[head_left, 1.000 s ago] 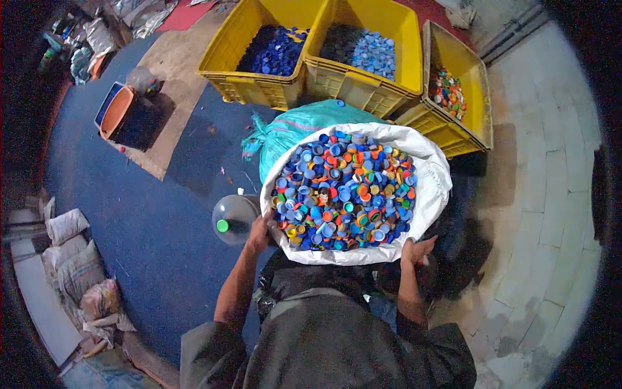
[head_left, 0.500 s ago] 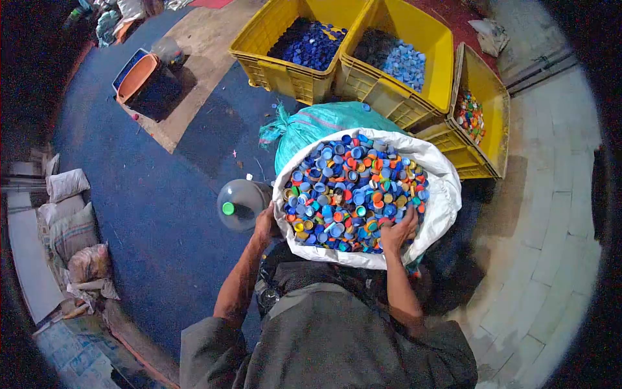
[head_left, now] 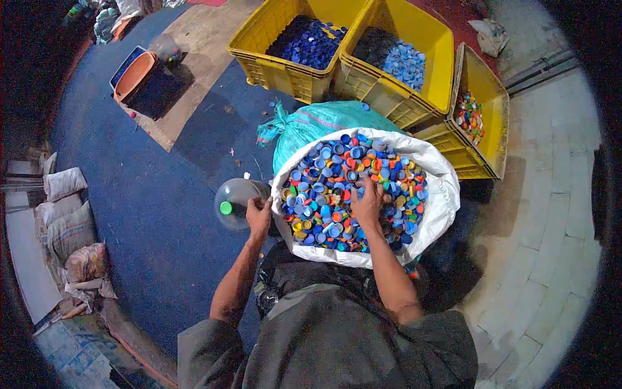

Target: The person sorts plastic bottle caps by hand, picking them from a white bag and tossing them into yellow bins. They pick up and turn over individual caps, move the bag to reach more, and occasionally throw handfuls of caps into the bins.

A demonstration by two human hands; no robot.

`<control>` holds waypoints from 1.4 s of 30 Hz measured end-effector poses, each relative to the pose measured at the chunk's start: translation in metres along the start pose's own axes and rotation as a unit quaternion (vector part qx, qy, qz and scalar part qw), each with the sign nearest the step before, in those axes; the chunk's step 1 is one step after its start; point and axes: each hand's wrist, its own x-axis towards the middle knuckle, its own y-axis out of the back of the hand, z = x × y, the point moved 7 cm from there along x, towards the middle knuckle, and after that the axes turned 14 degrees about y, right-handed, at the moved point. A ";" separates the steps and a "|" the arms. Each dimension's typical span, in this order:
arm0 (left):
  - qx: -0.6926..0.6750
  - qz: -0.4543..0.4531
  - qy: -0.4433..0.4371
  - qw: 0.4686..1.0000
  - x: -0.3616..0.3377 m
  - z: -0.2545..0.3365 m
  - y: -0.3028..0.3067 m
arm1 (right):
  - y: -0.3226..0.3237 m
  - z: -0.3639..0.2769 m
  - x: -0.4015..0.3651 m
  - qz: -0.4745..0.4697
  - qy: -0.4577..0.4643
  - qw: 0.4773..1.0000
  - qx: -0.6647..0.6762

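Observation:
A white sack (head_left: 437,170) with a rolled-down rim stands in front of me, full of mixed plastic bottle caps (head_left: 324,194) in blue, orange, green, yellow and red. My right hand (head_left: 369,202) is over the middle of the heap, fingers apart and pointing down, with the tips touching caps. Just outside the sack's left rim is my left hand (head_left: 259,215), its fingers curled; whatever they hold, if anything, is too small to make out. Beside it lies a large clear plastic bottle (head_left: 234,188) with a green cap (head_left: 225,208).
Behind the sack lies a tied teal sack (head_left: 317,126). Yellow crates hold dark blue caps (head_left: 308,42), light blue caps (head_left: 405,63) and orange-white caps (head_left: 470,117). An orange basin (head_left: 135,74) is at far left, stuffed sacks (head_left: 68,223) along the left wall.
My right hand has moved left and away from me, from the heap's right side to its middle. My left hand has come off the sack's rim and risen slightly, with its fingers now visible.

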 end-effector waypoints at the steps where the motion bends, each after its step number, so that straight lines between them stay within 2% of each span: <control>1: 0.001 -0.009 -0.021 1.000 -0.004 0.009 -0.001 | -0.006 -0.003 0.007 -0.011 -0.001 1.000 -0.003; 5: 0.002 -0.041 -0.080 0.996 -0.012 0.029 -0.012 | -0.031 -0.003 0.036 -0.057 0.033 0.998 -0.017; 9: 0.000 -0.089 -0.053 0.995 -0.017 0.042 -0.026 | -0.055 0.006 0.051 -0.112 0.027 0.993 -0.007; 12: -0.004 -0.106 -0.081 0.991 -0.023 0.054 -0.031 | -0.058 0.002 0.055 -0.171 -0.002 0.983 -0.072; 16: -0.001 -0.123 -0.054 0.991 -0.036 0.069 -0.035 | -0.067 0.004 0.058 -0.173 0.036 0.983 -0.058; 18: 0.024 -0.111 -0.090 0.989 -0.030 0.064 -0.042 | -0.069 0.005 0.059 -0.174 0.045 0.982 -0.061; 21: 0.029 -0.119 -0.120 0.985 -0.031 0.069 -0.051 | -0.067 0.006 0.059 -0.154 0.038 0.984 -0.083; 24: 0.044 -0.134 -0.122 0.983 -0.039 0.095 -0.053 | -0.051 0.010 0.059 -0.100 0.009 0.995 -0.002; 26: 0.061 -0.122 -0.150 0.979 -0.034 0.099 -0.062 | -0.032 0.015 0.053 -0.028 -0.016 0.996 0.077; 28: 0.031 -0.148 -0.155 0.976 -0.030 0.105 -0.072 | -0.014 0.025 0.042 0.039 -0.051 0.986 0.155; 29: 0.027 -0.150 -0.165 0.974 -0.029 0.108 -0.076 | -0.013 0.041 0.029 0.058 -0.109 0.966 0.227; 30: 0.024 -0.152 -0.175 0.972 -0.030 0.111 -0.082 | 0.002 0.039 0.023 0.090 -0.104 0.931 0.338; 31: 0.037 -0.157 -0.171 0.972 -0.025 0.109 -0.089 | 0.011 0.046 0.012 0.107 -0.170 0.889 0.412; 32: 0.075 -0.128 -0.209 0.966 -0.020 0.106 -0.097 | 0.017 0.054 -0.003 0.124 -0.233 0.836 0.481; 33: 0.092 -0.122 -0.219 0.964 -0.020 0.108 -0.102 | 0.016 0.065 -0.019 0.173 -0.270 0.747 0.582; 36: 0.145 -0.115 -0.234 0.954 -0.024 0.117 -0.111 | 0.043 0.066 -0.050 0.208 -0.246 0.674 0.665; 38: 0.194 -0.109 -0.224 0.949 -0.032 0.126 -0.112 | 0.047 0.073 -0.072 0.231 -0.291 0.655 0.658; 42: 0.201 -0.095 -0.248 0.943 -0.033 0.130 -0.116 | 0.044 0.077 -0.100 0.257 -0.364 0.608 0.657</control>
